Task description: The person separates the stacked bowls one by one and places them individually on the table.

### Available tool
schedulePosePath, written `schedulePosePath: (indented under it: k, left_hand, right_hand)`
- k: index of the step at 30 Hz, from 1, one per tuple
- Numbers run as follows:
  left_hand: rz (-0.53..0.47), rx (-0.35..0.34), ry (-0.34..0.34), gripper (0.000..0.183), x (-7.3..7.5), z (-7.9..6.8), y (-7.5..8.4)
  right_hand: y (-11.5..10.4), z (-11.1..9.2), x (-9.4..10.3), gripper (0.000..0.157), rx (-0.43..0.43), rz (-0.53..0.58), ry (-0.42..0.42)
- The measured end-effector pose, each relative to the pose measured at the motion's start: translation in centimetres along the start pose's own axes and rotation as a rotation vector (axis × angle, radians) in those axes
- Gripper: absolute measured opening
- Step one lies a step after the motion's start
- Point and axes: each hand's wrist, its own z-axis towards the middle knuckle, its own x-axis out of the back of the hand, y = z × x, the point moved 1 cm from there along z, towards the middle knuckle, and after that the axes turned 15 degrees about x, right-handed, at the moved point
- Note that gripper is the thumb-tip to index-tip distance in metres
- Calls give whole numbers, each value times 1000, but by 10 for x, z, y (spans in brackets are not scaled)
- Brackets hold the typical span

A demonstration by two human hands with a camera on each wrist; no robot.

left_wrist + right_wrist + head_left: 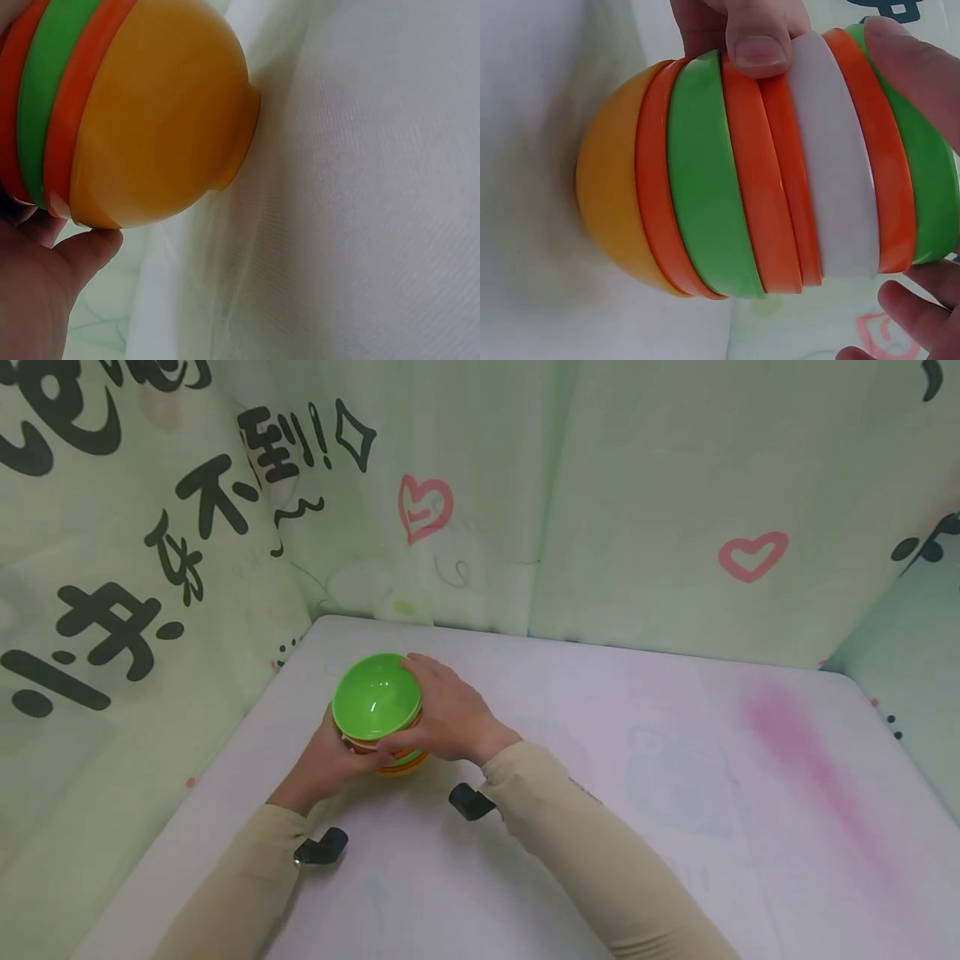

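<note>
A tall stack of nested bowls stands upright toward the table's far left. Its top is a green bowl point(375, 693) with its mouth facing up. Lower down come orange bowls, a white bowl point(836, 165), another green bowl point(705, 180) and, at the bottom, a yellow bowl point(165, 112). My left hand point(330, 764) holds the stack's side, its thumb pressed on the middle orange rims in the right wrist view. My right hand point(450, 706) grips the top green bowl from the right, thumb in front. Whether the yellow bowl's foot touches the table is unclear.
A white-covered table point(675, 793) with a pink smear point(795, 727) lies under the hands. Pale green curtains point(645, 485) with black writing and pink hearts hang behind and at both sides. A black camera mount point(472, 802) sticks out from the right wrist, another point(322, 847) from the left.
</note>
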Motion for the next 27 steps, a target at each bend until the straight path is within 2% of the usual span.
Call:
schedulePosePath:
  k: [5, 8, 14, 16, 20, 27]
  left_hand:
    - [-52, -24, -34, 92, -1, 1, -1]
    - [-53, -23, -40, 91, -1, 1, -2]
    - [9, 73, -16, 91, 0, 0, -3]
    - [4, 80, -21, 93, 1, 0, -3]
    - [-29, 53, -31, 95, 2, 3, -6]
    - [-37, 87, -30, 98, 1, 10, -22]
  right_hand:
    - [3, 1, -3, 86, 3, 84, 70]
    - [5, -1, -2, 86, 2, 161, 129]
    - [10, -3, 11, 92, -10, 237, 254]
    - [12, -3, 19, 93, -24, 247, 287]
    - [22, -4, 34, 95, -49, 241, 362]
    - [63, -14, 51, 87, -114, 193, 470]
